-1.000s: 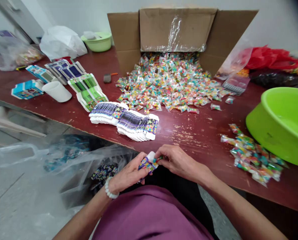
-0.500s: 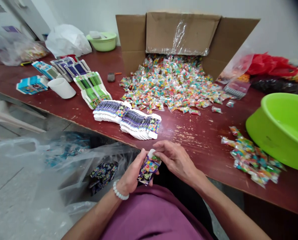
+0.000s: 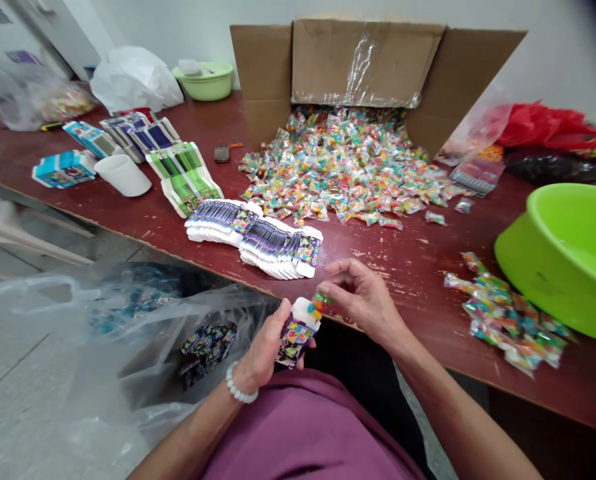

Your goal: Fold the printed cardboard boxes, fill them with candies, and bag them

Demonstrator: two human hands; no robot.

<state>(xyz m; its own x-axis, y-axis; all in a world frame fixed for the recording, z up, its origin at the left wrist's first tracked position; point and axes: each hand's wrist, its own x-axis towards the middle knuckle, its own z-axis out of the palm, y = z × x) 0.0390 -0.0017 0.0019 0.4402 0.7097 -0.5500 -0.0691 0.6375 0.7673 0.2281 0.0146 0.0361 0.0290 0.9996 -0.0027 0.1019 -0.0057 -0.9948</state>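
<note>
My left hand [image 3: 265, 350], with a white bead bracelet at the wrist, is wrapped round a small purple printed carton [image 3: 294, 343]. The carton is tilted, its white top flap standing up. My right hand [image 3: 365, 297] pinches a small clear packet of colourful candy [image 3: 319, 305] right at the carton's top end; whether part of it is inside I cannot tell. Just beyond, fanned rows of flattened purple cartons [image 3: 278, 243] lie along the table edge. A large heap of wrapped candies [image 3: 348, 167] spills from an open cardboard box [image 3: 363, 63].
A smaller candy pile [image 3: 508, 317] lies by a green basin [image 3: 538, 260] at right. Green cartons [image 3: 183, 175], a white cup [image 3: 124, 176] and blue cartons [image 3: 64, 170] stand at left. Below the table edge, a plastic bag [image 3: 143, 353] holds dark printed packs [image 3: 209, 348].
My right hand has drawn slightly up and right from the carton. More of the candy packet and the white flap now shows. My left hand has stayed almost still.
</note>
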